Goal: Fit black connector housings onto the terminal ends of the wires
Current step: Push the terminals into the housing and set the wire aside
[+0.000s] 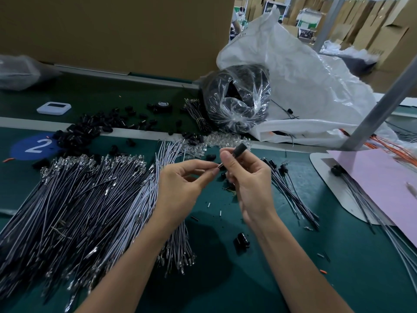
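Above the middle of the green table (293, 274), the two hands come close together. The right hand (248, 181) pinches a small black housing (240, 149) between its thumb and first finger, and its other fingers are curled in. The left hand (185, 181) pinches the end of one wire (219, 166) between thumb and first finger. Only a short tip pokes out toward the right hand. The tip and the housing are near each other but not joined yet. The housing looks light, hard and smooth, so it could slip. It is probably best to hold it by its sides and keep the open end free. The wire looks thin and bendy, and its end is tiny and may bend. A grip just behind the end should keep it straight for the push. A big pile of wires (74, 199) covers the left side of the table. Loose housings (88, 132) lie toward the far left edge. Finished wires (291, 190) with black ends lie toward the right edge.
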A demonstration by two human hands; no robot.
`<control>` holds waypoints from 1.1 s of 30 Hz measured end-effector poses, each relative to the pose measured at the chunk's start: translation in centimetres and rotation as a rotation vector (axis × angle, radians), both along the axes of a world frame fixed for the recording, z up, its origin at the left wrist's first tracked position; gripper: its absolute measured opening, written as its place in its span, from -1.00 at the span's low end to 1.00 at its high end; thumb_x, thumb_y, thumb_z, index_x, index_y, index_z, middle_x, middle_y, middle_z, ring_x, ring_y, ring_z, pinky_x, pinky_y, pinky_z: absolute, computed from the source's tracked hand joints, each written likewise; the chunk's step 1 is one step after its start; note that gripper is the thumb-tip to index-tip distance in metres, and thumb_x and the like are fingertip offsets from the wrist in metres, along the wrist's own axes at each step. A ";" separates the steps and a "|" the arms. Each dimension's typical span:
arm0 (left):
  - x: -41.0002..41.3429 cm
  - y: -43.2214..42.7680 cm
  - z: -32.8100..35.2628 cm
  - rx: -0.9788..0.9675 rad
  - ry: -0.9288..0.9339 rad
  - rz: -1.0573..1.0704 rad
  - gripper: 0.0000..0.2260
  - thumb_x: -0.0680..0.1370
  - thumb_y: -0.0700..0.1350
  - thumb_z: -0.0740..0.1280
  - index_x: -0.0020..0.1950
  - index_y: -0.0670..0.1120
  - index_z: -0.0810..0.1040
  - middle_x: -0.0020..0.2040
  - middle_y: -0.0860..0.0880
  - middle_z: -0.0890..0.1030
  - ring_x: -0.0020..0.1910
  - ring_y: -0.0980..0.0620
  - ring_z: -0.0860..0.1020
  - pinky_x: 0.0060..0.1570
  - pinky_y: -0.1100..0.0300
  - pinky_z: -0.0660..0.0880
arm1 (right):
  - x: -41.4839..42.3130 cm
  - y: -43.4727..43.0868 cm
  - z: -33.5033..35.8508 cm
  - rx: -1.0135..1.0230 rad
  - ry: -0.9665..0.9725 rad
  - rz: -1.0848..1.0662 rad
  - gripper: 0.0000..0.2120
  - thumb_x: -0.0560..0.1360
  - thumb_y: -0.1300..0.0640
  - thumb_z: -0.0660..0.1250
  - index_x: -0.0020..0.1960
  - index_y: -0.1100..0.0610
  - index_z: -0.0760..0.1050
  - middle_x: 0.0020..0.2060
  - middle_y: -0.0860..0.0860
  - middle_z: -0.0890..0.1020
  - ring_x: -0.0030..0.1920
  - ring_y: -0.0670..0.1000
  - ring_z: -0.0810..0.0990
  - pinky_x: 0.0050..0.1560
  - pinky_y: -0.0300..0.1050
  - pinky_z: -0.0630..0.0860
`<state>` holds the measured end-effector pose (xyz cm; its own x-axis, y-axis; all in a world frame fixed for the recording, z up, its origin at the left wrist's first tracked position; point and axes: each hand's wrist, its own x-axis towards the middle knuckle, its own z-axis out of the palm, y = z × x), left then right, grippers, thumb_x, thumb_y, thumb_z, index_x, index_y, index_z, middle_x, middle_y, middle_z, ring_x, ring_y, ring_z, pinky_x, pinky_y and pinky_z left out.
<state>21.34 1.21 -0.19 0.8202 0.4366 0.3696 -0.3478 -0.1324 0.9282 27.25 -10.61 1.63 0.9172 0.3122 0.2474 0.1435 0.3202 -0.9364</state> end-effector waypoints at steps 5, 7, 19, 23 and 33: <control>-0.1 0.1 0.0 0.011 0.018 0.046 -0.89 0.43 -0.15 0.51 -0.16 0.08 0.73 -0.25 0.03 0.70 -0.25 0.00 0.65 -0.19 -0.13 0.62 | 0.3 -0.5 0.2 -0.020 -0.029 -0.021 -0.82 0.38 -0.02 0.47 -0.16 0.08 0.68 -0.33 0.04 0.51 -0.40 -0.11 0.33 -0.34 -0.31 0.34; -0.1 0.1 0.0 0.002 0.035 0.061 -0.89 0.43 -0.15 0.51 -0.18 0.09 0.72 -0.27 0.03 0.70 -0.25 -0.09 0.65 -0.17 -0.15 0.61 | 0.2 -0.6 0.2 -0.060 -0.057 -0.024 -0.79 0.39 -0.04 0.45 -0.16 0.11 0.68 -0.32 0.10 0.47 -0.40 -0.10 0.32 -0.35 -0.31 0.33; 0.0 -0.9 -0.1 0.147 0.099 0.037 -0.86 0.45 -0.19 0.51 -0.20 0.07 0.68 -0.32 0.02 0.68 -0.31 0.03 0.62 -0.23 0.19 0.57 | 0.2 -0.6 0.1 -0.002 -0.091 -0.148 -0.62 0.40 -0.07 0.43 -0.23 0.29 0.54 -0.37 0.09 0.36 -0.37 -0.07 0.24 -0.34 -0.19 0.21; -0.4 -0.8 0.0 0.071 0.104 -0.037 -0.94 0.46 -0.14 0.50 -0.16 0.03 0.70 -0.27 -0.03 0.69 -0.26 -0.13 0.63 -0.15 -0.07 0.60 | 0.4 -0.8 0.2 -0.044 -0.144 -0.139 -0.73 0.43 -0.02 0.43 -0.21 0.20 0.61 -0.43 -0.04 0.42 -0.38 -0.09 0.28 -0.35 -0.23 0.26; -0.3 -0.5 0.6 -0.252 -0.045 -0.188 -0.80 0.43 -0.12 0.45 0.05 -0.04 0.71 0.00 -0.07 0.72 0.05 -0.02 0.67 0.01 0.25 0.57 | -0.5 -0.2 -0.5 -0.351 -0.354 0.150 -0.83 0.49 0.31 0.41 0.03 0.11 0.64 -0.07 0.08 0.71 -0.05 0.08 0.69 0.03 0.02 0.63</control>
<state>21.07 0.68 0.38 0.8804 0.3612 0.3072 -0.3861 0.1702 0.9066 26.73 -10.80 1.17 0.7351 0.5535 0.3915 0.4479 0.0370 -0.8933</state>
